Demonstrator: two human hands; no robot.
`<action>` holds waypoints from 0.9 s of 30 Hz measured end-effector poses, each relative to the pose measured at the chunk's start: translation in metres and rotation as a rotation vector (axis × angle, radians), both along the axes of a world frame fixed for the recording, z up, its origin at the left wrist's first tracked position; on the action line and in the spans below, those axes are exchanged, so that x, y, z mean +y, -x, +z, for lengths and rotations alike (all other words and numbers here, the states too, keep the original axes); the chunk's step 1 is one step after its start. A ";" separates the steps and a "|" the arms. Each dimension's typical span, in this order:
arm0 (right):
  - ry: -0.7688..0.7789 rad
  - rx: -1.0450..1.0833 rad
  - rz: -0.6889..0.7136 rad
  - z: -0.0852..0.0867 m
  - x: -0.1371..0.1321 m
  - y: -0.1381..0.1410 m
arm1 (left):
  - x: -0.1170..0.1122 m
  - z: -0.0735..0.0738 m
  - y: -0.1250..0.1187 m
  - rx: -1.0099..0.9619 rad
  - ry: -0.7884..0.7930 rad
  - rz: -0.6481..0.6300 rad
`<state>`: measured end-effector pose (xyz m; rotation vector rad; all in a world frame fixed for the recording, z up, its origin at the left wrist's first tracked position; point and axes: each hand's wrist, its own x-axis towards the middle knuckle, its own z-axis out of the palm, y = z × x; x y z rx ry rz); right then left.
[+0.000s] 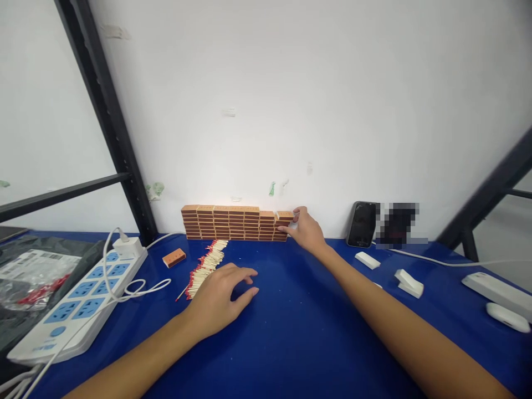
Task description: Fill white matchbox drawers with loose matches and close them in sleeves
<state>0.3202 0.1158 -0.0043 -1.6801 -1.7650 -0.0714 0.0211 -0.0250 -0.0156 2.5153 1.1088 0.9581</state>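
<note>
Stacked matchboxes (228, 224) form a low wall against the white wall behind the blue table. At the right end of its top, my right hand (306, 230) grips a matchbox (285, 215) between thumb and fingers; the box sits on the stack, jutting slightly past the end. My left hand (222, 296) hovers low over the table or rests on it, fingers apart and holding nothing. Just beyond that hand lies a row of loose red-tipped matches (205, 269). A single orange matchbox (174, 257) lies apart to the left.
On the left are a white power strip (83, 299) with a plugged-in charger (127, 247), cables and a dark plastic bag (37, 277). A phone (361, 224) leans against the wall on the right. Small white objects (409, 283) and a white case (507, 317) lie farther right.
</note>
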 end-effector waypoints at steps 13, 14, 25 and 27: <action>0.144 0.009 -0.055 0.009 -0.005 0.000 | 0.002 0.001 0.001 0.022 0.015 0.009; 0.157 0.001 -0.061 0.010 -0.006 0.001 | 0.002 0.001 0.001 0.023 0.016 0.009; 0.276 -0.101 -0.134 -0.013 -0.009 0.018 | 0.003 0.001 0.001 0.042 0.005 0.007; 0.273 -0.096 -0.151 -0.017 -0.009 0.019 | 0.003 0.001 0.001 0.047 0.005 0.010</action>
